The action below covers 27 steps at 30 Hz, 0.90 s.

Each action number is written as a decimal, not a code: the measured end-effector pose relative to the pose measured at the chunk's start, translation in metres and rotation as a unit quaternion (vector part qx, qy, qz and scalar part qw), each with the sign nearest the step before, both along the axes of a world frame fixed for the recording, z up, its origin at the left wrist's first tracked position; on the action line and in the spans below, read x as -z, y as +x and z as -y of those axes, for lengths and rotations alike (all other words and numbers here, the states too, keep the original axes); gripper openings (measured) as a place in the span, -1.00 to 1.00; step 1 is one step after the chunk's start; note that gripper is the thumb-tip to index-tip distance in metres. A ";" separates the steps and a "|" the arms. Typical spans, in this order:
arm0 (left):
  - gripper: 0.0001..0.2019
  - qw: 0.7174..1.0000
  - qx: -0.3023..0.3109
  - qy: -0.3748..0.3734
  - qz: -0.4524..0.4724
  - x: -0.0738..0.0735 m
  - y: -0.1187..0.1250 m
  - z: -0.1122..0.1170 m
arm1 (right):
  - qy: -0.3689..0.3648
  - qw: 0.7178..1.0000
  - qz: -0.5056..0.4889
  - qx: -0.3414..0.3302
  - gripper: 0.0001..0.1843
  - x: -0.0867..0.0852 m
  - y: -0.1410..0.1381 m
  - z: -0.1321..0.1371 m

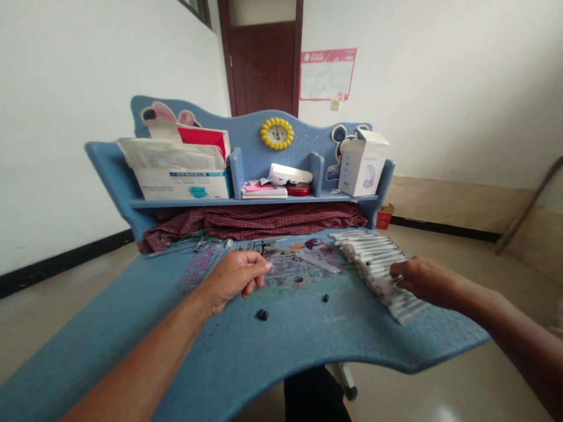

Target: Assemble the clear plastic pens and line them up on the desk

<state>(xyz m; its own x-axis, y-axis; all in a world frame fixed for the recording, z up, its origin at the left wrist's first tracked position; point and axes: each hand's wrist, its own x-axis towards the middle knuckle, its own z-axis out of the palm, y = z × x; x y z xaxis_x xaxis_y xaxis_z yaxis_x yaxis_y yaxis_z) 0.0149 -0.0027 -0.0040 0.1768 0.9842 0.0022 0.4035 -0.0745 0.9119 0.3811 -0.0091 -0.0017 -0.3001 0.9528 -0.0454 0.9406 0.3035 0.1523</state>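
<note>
My left hand [246,272] hovers over the middle of the blue desk, thumb and fingers pressed together. Whatever may be between those fingertips is too small to make out. Over at the right, my right hand [409,275] is closed at the edge of a pile of slim white and grey tubes [373,258], like pen barrels. Its fingertips touch the pile, and what they pinch is hidden. One small black piece [368,264] lies on the tubes. More small black pieces lie on the desk: a cluster [263,315] below my left hand, one [326,298] nearer the pile, and another [298,279] farther back.
Several loose clear strips [316,261] lie behind my hands on the desk [308,340]. A checked cloth [272,221] is tucked under the shelf. On the shelf stand a mask box [185,183], a red tin [299,190] and a white carton [363,164]. The desk's front edge curves inward.
</note>
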 end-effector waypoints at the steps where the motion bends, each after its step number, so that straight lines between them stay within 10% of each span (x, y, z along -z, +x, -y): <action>1: -0.73 1.000 -0.001 -0.001 -0.001 0.000 0.000 0.000 | 0.001 1.000 -0.005 0.003 -0.79 0.001 0.001 -0.001; 12: -0.75 1.000 -0.002 -0.005 -0.011 -0.002 0.000 0.001 | 0.005 0.999 -0.050 -0.015 -0.75 0.009 0.015 -0.001; 27: -0.79 0.997 -0.061 0.042 -0.020 -0.011 -0.014 0.000 | 0.062 0.977 -0.169 -0.111 -0.77 -0.014 -0.051 0.005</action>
